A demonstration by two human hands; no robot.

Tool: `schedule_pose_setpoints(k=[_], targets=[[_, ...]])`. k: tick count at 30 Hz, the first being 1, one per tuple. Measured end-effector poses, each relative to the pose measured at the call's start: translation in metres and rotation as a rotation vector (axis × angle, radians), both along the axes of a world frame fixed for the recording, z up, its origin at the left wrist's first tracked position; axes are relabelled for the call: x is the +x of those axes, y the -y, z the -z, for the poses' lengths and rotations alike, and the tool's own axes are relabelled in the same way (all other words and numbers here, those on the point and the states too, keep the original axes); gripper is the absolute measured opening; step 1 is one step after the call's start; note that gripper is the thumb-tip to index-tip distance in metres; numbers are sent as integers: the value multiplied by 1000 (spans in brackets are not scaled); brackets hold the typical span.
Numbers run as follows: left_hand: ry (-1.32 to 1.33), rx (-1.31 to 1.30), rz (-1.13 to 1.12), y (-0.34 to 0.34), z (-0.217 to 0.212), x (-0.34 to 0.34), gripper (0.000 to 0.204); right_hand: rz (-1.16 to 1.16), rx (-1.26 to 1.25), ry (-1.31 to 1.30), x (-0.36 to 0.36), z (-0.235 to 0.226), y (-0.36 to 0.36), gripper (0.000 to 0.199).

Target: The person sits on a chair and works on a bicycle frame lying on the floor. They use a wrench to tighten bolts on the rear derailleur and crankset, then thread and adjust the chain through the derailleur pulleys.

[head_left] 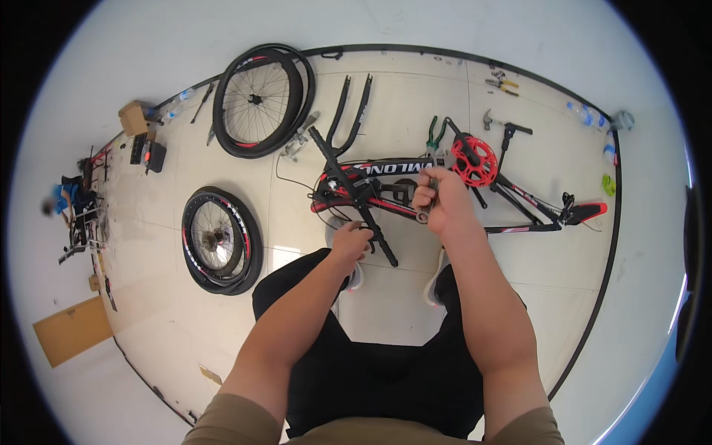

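A black and red bicycle frame [386,189] with white lettering is seen lying on its side on the pale tiled floor [415,96], near the middle of the floor mat's area, just ahead of the person's feet. The right hand [443,202] is closed around a silver metal wrench [434,194], which is held over the frame's middle. The left hand [351,241] is closed on the black handlebar bar [371,222] at the frame's near side. A red chainring [475,161] is fixed to the frame just right of the right hand. A detached black fork [350,111] lies beyond the frame. Two black spoked wheels are laid flat to the left: one [261,100] toward the far edge of the floor, one [219,239] nearer. Green-handled pliers [436,133] and a hammer [491,120] lie beyond the chainring.
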State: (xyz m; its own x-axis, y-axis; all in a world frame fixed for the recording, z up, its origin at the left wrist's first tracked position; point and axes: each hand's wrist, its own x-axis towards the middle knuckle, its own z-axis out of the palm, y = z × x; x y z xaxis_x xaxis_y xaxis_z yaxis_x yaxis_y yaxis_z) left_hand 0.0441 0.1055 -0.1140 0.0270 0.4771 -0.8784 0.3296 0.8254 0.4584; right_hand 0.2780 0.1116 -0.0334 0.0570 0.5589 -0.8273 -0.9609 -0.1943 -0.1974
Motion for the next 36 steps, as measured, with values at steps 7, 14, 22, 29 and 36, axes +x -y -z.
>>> schedule_pose_setpoints(k=[7,14,22,29,36], targets=[[-265,46,-190,4,125,23,56,145,-84,5,26,-19,2,12],[-289,98,-152,-5,168,23,52,230,-133,-76,28,-13,0,11],[-512,240,29,-19,204,7,36,200,-168,-105,15,-16,-6,12],[-314,258,-128,-9,159,30,37,177,-139,-118,8,-17,-7,14],[-224,375,-283,-14,133,31,28,191,-110,-138,10,-20,-7,13]])
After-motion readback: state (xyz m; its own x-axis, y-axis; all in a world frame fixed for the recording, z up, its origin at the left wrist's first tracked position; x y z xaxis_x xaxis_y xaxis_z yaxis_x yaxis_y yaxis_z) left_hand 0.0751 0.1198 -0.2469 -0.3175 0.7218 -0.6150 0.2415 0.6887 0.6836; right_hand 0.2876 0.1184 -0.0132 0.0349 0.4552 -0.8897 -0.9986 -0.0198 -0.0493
